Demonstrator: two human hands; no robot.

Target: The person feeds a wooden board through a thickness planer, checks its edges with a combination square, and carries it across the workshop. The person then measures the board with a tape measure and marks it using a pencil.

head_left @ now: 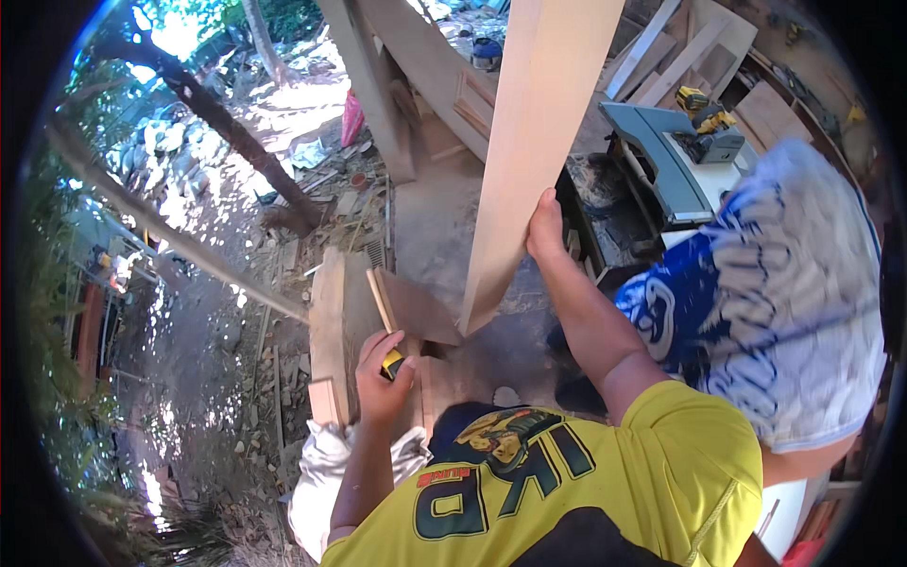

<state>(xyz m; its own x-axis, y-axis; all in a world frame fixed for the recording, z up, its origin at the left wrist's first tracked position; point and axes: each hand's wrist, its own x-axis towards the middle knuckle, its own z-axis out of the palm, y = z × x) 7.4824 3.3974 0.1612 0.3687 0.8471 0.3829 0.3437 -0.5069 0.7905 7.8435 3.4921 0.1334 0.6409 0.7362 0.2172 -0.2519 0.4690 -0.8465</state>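
Note:
My right hand [545, 224] grips the right edge of a long pale wooden board [529, 142]. The board slants up past the top of the view, and its lower end comes down near the floor. In my left hand [378, 378], low and to the left, is a yellow and black tape measure [392, 363], with my fingers wrapped round it. A thin yellowish strip [381, 298] rises just above that hand; I cannot tell whether it is the tape's blade or a wooden edge. Beside it lie a brown board piece [411, 307] and a thick timber [328, 302].
Close on my right is another person in a white and blue shirt [794, 293]. Beyond stands a blue-grey bench [642, 142] bearing a yellow power tool [704, 113]. Large planks [373, 85] lean ahead. A dark trunk [227, 132] and rubble ground lie left.

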